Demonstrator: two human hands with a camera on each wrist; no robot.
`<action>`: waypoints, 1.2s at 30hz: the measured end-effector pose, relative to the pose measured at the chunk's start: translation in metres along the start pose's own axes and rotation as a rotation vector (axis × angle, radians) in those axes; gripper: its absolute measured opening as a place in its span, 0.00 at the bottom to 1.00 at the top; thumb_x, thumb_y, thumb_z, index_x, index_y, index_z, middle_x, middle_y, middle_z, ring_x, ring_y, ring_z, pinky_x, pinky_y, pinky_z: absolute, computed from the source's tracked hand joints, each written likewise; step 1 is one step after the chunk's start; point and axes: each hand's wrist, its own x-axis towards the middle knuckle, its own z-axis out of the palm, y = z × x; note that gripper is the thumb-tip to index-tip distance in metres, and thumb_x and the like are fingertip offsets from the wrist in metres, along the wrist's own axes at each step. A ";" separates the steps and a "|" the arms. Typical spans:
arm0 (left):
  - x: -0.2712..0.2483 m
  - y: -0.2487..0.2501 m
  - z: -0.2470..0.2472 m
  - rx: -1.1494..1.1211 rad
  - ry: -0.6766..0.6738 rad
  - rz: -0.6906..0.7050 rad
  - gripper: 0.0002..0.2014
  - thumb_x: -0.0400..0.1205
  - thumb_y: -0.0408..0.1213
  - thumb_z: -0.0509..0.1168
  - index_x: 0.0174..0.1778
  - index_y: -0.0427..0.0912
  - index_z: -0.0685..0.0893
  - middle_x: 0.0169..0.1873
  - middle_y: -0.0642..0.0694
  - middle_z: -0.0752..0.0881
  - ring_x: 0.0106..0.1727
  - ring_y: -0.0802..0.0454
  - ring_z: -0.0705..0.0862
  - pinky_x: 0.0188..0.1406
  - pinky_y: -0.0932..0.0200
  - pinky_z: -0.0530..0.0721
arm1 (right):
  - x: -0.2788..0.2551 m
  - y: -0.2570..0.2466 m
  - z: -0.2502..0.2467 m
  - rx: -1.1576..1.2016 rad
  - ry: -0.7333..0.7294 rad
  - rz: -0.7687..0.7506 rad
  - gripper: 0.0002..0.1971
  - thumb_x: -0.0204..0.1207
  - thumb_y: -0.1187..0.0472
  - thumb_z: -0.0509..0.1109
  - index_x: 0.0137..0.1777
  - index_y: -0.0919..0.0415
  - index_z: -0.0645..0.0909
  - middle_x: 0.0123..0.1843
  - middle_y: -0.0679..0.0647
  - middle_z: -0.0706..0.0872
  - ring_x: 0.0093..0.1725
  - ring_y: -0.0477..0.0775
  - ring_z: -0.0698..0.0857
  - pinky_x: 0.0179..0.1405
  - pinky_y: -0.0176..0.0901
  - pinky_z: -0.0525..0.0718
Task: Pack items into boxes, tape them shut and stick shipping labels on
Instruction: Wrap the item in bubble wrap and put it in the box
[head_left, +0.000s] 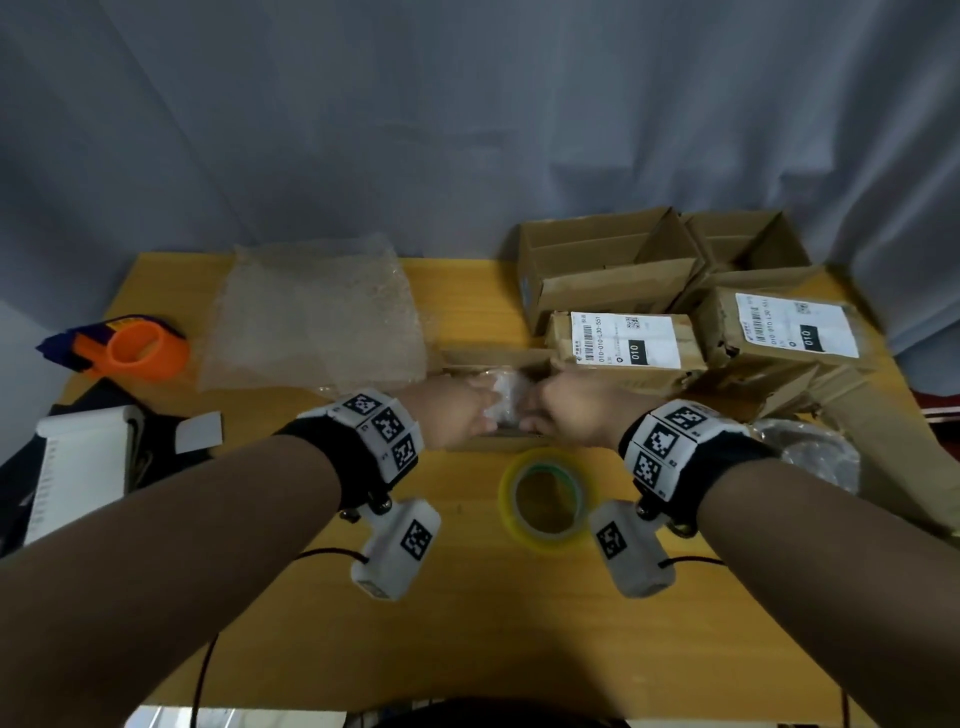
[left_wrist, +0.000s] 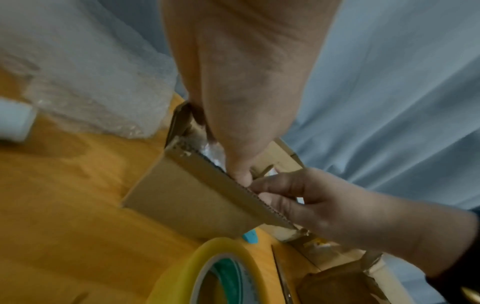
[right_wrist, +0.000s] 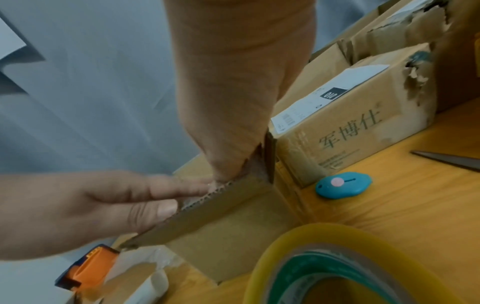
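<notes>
A small open cardboard box (head_left: 498, 442) sits mid-table; its near wall shows in both wrist views (left_wrist: 192, 197) (right_wrist: 233, 226). Inside it sticks up a white bubble-wrapped item (head_left: 506, 400). My left hand (head_left: 452, 410) holds the item from the left and my right hand (head_left: 566, 410) from the right, fingers reaching down into the box. In the right wrist view the left hand (right_wrist: 103, 205) has its thumb at the wall's rim. The right hand (left_wrist: 324, 201) meets that rim from the other side in the left wrist view. Most of the item is hidden by hands and cardboard.
A clear tape roll (head_left: 545, 493) lies just in front of the box. Bubble wrap sheet (head_left: 317, 312) and orange tape dispenser (head_left: 135, 345) lie left. Labelled boxes (head_left: 623, 343) and open boxes (head_left: 597, 265) crowd the right. A blue cutter (right_wrist: 342, 185) and scissors (right_wrist: 446, 159) lie nearby.
</notes>
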 end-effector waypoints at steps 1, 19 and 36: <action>0.000 0.002 0.003 0.012 -0.067 -0.010 0.28 0.89 0.51 0.46 0.83 0.43 0.53 0.84 0.42 0.49 0.84 0.46 0.49 0.82 0.50 0.50 | 0.000 0.001 0.003 -0.037 -0.023 -0.029 0.20 0.85 0.45 0.50 0.61 0.51 0.82 0.57 0.52 0.88 0.68 0.51 0.79 0.83 0.57 0.40; 0.005 -0.012 0.016 0.074 0.115 -0.099 0.35 0.78 0.63 0.61 0.73 0.42 0.68 0.69 0.39 0.72 0.65 0.40 0.76 0.67 0.45 0.72 | 0.001 -0.017 0.016 -0.110 0.221 0.124 0.28 0.77 0.43 0.61 0.75 0.52 0.66 0.68 0.54 0.74 0.71 0.57 0.68 0.71 0.58 0.46; -0.001 -0.027 0.020 0.147 -0.015 -0.108 0.27 0.82 0.63 0.52 0.73 0.54 0.70 0.72 0.42 0.72 0.76 0.42 0.63 0.75 0.43 0.55 | 0.005 -0.022 0.008 0.228 0.084 0.124 0.24 0.77 0.42 0.65 0.73 0.45 0.73 0.74 0.48 0.73 0.79 0.54 0.62 0.78 0.60 0.48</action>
